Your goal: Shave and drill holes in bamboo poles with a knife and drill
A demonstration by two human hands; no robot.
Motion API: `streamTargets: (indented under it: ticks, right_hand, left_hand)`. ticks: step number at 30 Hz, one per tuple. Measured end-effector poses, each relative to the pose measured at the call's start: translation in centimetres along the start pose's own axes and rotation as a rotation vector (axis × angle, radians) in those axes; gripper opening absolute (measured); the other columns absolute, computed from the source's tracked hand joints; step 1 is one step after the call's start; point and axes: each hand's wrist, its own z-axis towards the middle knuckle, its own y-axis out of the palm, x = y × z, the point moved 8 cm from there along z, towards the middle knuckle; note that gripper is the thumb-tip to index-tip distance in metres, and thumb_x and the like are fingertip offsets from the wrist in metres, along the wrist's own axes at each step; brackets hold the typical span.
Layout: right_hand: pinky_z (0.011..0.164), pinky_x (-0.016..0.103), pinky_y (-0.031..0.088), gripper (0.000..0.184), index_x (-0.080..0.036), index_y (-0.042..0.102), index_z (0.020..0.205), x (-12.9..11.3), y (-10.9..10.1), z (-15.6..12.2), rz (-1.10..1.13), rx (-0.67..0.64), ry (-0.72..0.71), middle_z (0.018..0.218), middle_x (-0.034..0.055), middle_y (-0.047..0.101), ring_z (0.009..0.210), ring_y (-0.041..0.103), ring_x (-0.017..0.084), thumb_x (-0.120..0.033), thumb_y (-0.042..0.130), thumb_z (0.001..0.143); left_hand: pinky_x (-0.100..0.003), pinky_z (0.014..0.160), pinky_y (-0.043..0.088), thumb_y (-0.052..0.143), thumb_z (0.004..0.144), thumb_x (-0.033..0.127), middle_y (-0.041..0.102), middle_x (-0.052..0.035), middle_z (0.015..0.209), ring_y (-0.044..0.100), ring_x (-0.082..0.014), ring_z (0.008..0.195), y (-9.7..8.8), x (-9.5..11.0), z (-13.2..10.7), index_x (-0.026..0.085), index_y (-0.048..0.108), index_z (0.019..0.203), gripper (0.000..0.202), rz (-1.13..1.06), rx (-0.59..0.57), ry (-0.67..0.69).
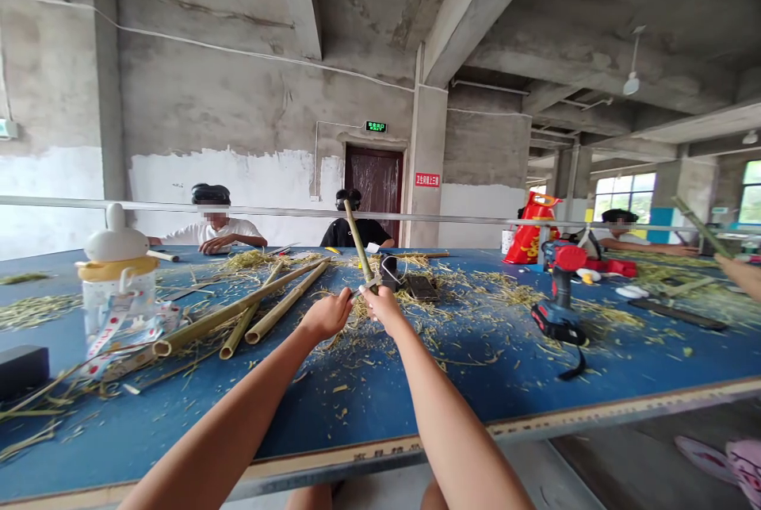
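My right hand [380, 309] is shut around the lower end of a green bamboo stalk [359, 240], which points up and away from me, tilted slightly left. My left hand [326, 316] is closed beside it and seems to hold a small metal tool [358, 293], mostly hidden by my fingers. The tool's tip is close to the stalk. Several cut bamboo poles [231, 317] lie to the left of my hands on the blue worktable [416, 391], among scattered bamboo shavings [469, 320].
A cordless drill [559, 292] stands to the right, and a baby-style water bottle [116, 280] stands at the left. Dark objects [422, 288] lie just beyond my hands. Co-workers sit across the table behind a metal rail [285, 211], and another person's forearm [737, 276] enters at right.
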Motion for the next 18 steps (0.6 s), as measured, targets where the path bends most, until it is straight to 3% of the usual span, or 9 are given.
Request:
streamTargets:
  ticks: [9, 18]
  right_hand:
    - [0.035, 0.016, 0.021, 0.038, -0.016, 0.044, 0.075, -0.2, 1.2, 0.0, 0.076, -0.16, -0.03, 0.048, -0.0105, 0.031, 0.037, 0.027, 0.001, -0.036, 0.07, 0.056]
    - [0.032, 0.018, 0.023, 0.032, -0.017, 0.043, 0.073, 0.7, 0.0, 0.4, -0.027, -0.016, -0.022, 0.045, -0.0105, 0.031, 0.033, 0.028, 0.003, -0.041, 0.063, 0.065]
  left_hand:
    - [-0.027, 0.059, 0.04, 0.017, 0.089, 0.04, 0.061, -0.0045, 0.071, 0.059, -0.0182, 0.065, -0.5, 0.0, -0.8, 0.018, 0.043, 0.099, 0.035, -0.051, -0.033, 0.097]
    - [-0.027, 0.054, 0.037, 0.013, 0.09, 0.038, 0.06, -0.006, 0.069, 0.059, -0.0201, 0.062, 0.1, -0.1, 0.0, 0.017, 0.042, 0.099, 0.037, -0.038, -0.014, 0.021]
